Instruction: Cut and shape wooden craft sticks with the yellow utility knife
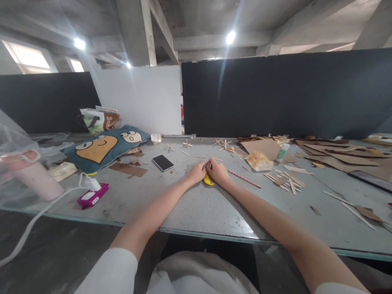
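At the middle of the table my left hand (198,172) and my right hand (218,170) are closed, their fingertips meeting in a pinch. Between them, a small curved yellow object (208,180) comes out below the fingers and reaches toward me. Its upper end is hidden in my grip, and its kind is not clear. Just right of my right hand lies a thin red patterned stick (244,179). A black-screened phone (163,163) lies flat to the left of my left hand. Thin wooden sticks (199,157) are scattered beyond my fingers.
Crossed wooden sticks (225,143) lie at the back. To the right are a stick pile (287,182), a glue bottle (282,152), cardboard sheets (343,153) and another phone (372,181). Leftward are a cushion (96,149), a purple power strip (92,196) with a cable, and a pink tumbler (36,177).
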A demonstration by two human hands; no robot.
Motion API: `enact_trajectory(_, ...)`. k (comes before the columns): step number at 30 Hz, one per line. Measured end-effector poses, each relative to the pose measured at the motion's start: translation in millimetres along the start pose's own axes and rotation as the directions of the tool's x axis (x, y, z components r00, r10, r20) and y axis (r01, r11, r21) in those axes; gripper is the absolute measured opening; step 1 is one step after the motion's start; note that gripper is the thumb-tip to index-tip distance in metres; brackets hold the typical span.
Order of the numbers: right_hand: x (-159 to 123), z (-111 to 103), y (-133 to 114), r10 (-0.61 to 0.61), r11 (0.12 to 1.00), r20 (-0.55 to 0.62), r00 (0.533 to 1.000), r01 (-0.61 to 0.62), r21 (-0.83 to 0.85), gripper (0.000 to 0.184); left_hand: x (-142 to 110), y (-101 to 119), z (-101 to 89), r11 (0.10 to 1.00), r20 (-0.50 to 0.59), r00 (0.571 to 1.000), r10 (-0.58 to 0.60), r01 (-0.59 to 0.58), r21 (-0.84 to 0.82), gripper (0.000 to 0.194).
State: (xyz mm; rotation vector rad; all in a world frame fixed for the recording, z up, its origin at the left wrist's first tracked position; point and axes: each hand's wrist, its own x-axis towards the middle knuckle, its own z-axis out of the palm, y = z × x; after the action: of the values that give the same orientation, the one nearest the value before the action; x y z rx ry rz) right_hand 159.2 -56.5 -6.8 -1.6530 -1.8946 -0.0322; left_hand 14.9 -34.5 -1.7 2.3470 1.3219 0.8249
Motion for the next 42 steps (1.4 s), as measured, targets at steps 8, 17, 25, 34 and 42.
enact_trajectory(8,2,3,4,-0.014,0.999,-0.002,1.000,0.014,0.049,0.014,-1,-2,-0.3,1.000,0.015,1.000,0.024,-0.023,-0.010,0.046)
enact_trajectory(17,4,3,7,0.008,0.992,-0.043,0.999,-0.002,0.128,0.011,5,-5,2.4,0.996,-0.026,1.000,-0.003,0.000,-0.084,0.038)
enact_trajectory(25,4,3,7,0.020,0.987,-0.050,0.999,-0.012,0.157,0.014,6,-4,0.5,0.995,-0.048,0.999,-0.011,0.006,-0.098,0.036)
enact_trajectory(34,4,5,9,0.011,0.985,-0.053,0.999,-0.002,0.174,0.013,0,0,1.8,1.000,-0.017,1.000,0.006,-0.007,-0.023,0.042)
enact_trajectory(42,6,10,13,0.003,0.979,-0.093,0.996,0.016,0.202,0.012,-1,1,0.5,0.999,0.020,1.000,0.010,-0.010,0.034,0.047)
